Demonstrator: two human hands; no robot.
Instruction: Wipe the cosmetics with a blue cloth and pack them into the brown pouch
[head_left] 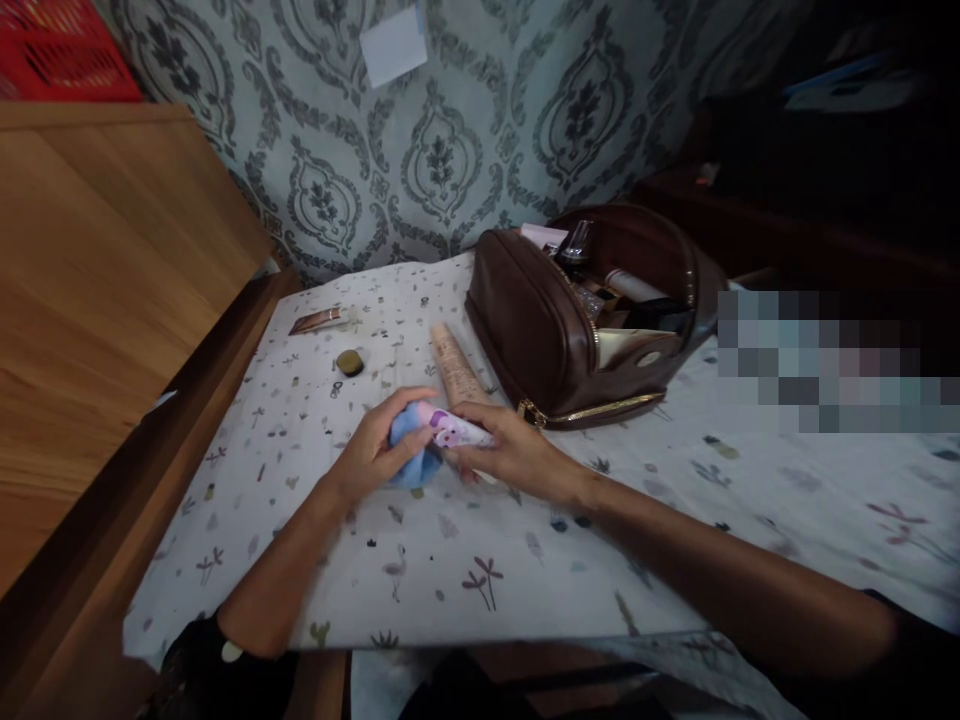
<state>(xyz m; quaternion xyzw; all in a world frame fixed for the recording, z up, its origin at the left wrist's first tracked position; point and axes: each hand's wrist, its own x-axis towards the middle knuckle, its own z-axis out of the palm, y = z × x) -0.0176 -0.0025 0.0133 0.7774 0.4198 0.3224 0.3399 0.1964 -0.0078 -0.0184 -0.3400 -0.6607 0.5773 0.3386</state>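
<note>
My left hand [369, 446] is closed around a light blue cloth [411, 472], pressed against the pink end of a small tube. My right hand [529, 450] grips the other end of that white tube [459, 432], which has purple and pink print. Both hands are just above the table, and the fingers partly hide the tube. Just beyond them lies a beige cosmetic tube [454, 365], its lower end hidden behind my right hand. An open brown cosmetic bag [525, 320] with a gold zipper stands to the right, holding several bottles and tubes.
A small brown-and-clear tube [316, 320] and a round jar with an olive lid [349, 362] lie at the table's far left. The patterned tablecloth [405, 610] covers the table. A wooden cabinet [112, 300] borders the left, and a papered wall [435, 160] the back.
</note>
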